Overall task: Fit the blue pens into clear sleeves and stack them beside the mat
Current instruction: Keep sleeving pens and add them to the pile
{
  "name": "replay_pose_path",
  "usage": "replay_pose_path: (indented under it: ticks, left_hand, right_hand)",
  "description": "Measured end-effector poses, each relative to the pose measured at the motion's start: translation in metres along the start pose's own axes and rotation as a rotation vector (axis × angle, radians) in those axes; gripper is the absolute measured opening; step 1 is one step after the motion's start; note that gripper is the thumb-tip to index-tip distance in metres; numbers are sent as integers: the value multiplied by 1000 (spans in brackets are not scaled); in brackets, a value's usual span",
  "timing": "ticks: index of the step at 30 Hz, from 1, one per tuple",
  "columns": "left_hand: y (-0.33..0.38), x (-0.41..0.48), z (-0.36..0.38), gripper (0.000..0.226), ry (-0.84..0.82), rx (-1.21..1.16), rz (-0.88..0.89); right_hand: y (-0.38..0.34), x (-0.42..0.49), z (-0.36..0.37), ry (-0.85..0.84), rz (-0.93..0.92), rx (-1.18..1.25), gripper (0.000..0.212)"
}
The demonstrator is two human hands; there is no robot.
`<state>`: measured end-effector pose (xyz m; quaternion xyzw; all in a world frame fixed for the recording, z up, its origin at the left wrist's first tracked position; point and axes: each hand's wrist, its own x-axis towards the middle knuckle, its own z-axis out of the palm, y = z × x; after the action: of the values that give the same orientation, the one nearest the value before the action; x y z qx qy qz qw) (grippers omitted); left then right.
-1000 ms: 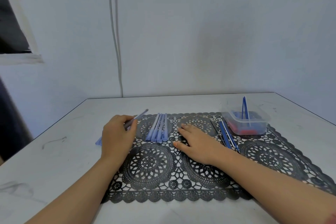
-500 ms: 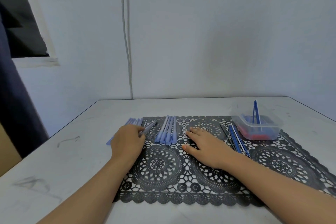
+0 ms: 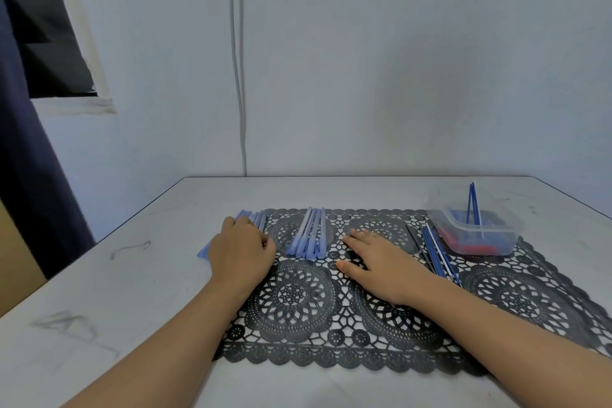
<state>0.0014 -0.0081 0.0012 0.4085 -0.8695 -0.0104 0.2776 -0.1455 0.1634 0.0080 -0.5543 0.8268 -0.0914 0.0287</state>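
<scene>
My left hand (image 3: 241,250) rests at the left edge of the black lace mat (image 3: 516,300), fingers curled over a sleeved pen on the stack of sleeved pens (image 3: 254,217) that lies half on the table beside the mat. The hand hides most of that stack. A second group of pale blue pens (image 3: 308,237) lies side by side on the mat between my hands. My right hand (image 3: 377,262) lies flat on the mat, palm down, fingers spread, holding nothing. Thin dark blue pens (image 3: 437,252) lie loose to its right.
A clear plastic tub (image 3: 477,230) stands on the mat's far right corner, with red pieces inside and a few blue sticks leaning upright. The grey table (image 3: 116,291) ends at a wall behind. A dark curtain hangs at the left.
My left hand has lowered the sleeved pen from a raised slant down onto the stack beside the mat. My right hand has stayed flat. The camera has tilted up slightly.
</scene>
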Motion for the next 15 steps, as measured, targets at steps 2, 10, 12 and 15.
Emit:
replay_pose_path:
  ticks: [2, 10, 12, 15]
  left_hand:
    - [-3, 2, 4, 29, -35, 20, 52]
    - [-2, 1, 7, 50, -117, -12, 115]
    - [-1, 1, 7, 53, -172, 12, 129]
    - [-1, 0, 6, 53, -257, 27, 119]
  right_hand:
    - [0, 1, 0, 4, 2, 4, 66]
    - [-7, -2, 0, 195, -164, 61, 53]
    - [-9, -2, 2, 166, -237, 15, 53]
    - [-8, 1, 5, 95, -276, -28, 54]
